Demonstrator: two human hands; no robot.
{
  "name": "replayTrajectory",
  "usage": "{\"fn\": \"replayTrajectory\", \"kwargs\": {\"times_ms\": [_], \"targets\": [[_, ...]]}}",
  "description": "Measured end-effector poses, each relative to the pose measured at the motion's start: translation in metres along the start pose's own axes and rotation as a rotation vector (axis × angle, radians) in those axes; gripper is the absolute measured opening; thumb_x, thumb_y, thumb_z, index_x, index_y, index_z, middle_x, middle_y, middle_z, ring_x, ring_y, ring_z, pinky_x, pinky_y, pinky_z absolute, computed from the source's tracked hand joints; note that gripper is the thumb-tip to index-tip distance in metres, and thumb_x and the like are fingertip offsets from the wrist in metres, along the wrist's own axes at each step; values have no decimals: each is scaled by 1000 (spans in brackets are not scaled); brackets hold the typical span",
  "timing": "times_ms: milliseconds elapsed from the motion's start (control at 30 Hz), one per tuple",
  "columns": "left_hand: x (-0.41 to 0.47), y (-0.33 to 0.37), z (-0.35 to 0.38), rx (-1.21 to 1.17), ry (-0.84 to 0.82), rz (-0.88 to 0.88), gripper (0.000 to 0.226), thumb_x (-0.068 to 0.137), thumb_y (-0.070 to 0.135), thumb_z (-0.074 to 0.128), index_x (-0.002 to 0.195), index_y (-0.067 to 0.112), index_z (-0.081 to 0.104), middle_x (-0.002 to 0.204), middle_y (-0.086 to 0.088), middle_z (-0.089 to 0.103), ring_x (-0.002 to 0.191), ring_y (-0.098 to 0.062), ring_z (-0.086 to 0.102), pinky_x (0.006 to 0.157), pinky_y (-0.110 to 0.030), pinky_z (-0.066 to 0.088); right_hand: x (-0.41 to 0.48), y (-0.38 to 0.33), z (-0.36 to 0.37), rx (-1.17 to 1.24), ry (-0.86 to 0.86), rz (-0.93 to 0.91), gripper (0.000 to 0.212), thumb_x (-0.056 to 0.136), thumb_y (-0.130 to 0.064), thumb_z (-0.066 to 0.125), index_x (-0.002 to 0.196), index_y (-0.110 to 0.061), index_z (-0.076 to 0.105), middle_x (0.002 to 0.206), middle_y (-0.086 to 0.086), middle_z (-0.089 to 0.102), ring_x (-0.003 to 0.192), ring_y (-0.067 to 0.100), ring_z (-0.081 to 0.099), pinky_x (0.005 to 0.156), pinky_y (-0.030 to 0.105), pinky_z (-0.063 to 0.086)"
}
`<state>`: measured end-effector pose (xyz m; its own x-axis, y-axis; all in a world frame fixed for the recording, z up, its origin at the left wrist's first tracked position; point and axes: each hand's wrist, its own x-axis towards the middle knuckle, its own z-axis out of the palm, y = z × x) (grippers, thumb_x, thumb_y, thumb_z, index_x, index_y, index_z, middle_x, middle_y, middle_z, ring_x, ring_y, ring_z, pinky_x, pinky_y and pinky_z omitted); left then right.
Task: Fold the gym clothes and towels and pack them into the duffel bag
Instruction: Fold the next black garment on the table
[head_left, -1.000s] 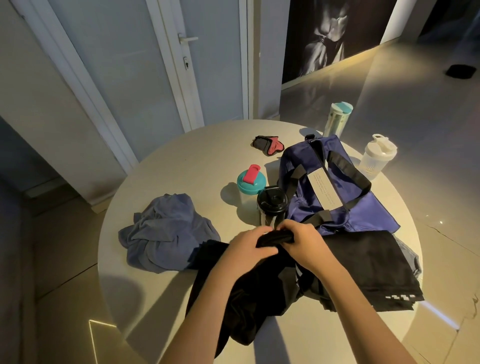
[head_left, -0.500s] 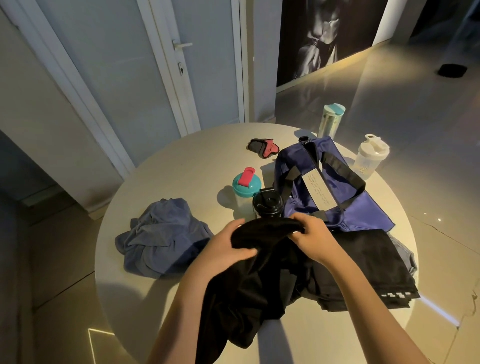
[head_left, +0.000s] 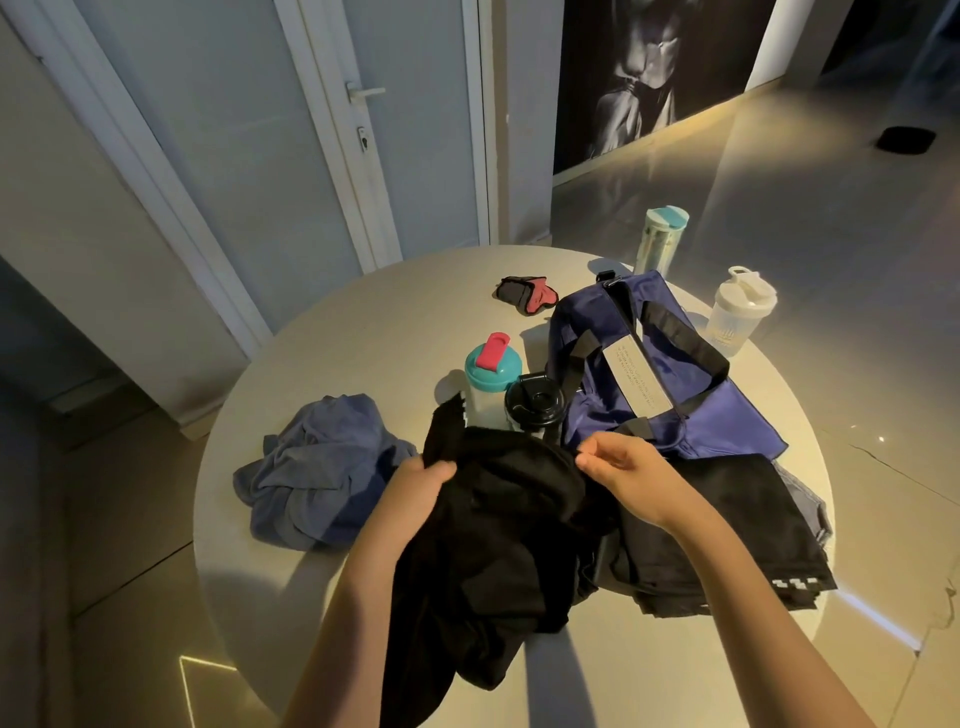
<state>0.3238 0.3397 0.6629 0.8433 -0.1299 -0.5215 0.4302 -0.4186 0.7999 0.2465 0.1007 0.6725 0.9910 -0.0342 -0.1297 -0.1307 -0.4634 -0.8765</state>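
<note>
Head view: left hand (head_left: 415, 493) grips, right hand (head_left: 636, 480) pinches a black garment (head_left: 498, 525) near the navy duffel bag (head_left: 727, 415).

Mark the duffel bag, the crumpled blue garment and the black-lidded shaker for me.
navy duffel bag (head_left: 732, 421): head view, on its bare side panel.
crumpled blue garment (head_left: 322, 467): head view, middle of the heap.
black-lidded shaker (head_left: 535, 402): head view, centre of its lid.
</note>
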Motion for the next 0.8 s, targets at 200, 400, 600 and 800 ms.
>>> {"fn": "replayTrajectory", "kwargs": {"times_ms": [200, 400, 600, 800], "targets": [[-18, 12, 22, 330, -96, 298, 93, 77, 27, 74, 146, 38, 12, 151, 6, 26, 137, -19, 31, 110, -42, 35, 2, -21, 13, 62, -36, -143, 21, 99, -15, 44, 86, -22, 60, 83, -9, 59, 78, 2, 54, 76, 14, 43], [-29, 38, 44, 486, -174, 590, 27, 88, 21, 64, 115, 24, 62, 98, 11, 59, 94, -7, 55, 89, -25, 48, 4, -24, 14, 89, -75, -120, 13, 89, -27, 61, 90, -14, 62, 84, -4, 65, 81, 13, 61, 81, 29, 48], [-27, 39, 25, 411, 97, 710, 11, 91, 21, 59, 89, 10, 61, 98, 2, 52, 93, -8, 49, 82, -16, 38, 1, -8, 7, -86, -133, 82, 7, 84, -21, 68, 87, -18, 62, 84, 1, 64, 83, 16, 63, 77, 30, 53], [-37, 45, 4, 166, 316, 658, 17, 98, 19, 45, 90, 9, 55, 73, 1, 51, 66, -5, 47, 60, -13, 38, 4, 7, 25, -192, -13, 131, 13, 92, -10, 54, 98, -17, 64, 87, 5, 64, 75, 15, 58, 66, 22, 44]]}}
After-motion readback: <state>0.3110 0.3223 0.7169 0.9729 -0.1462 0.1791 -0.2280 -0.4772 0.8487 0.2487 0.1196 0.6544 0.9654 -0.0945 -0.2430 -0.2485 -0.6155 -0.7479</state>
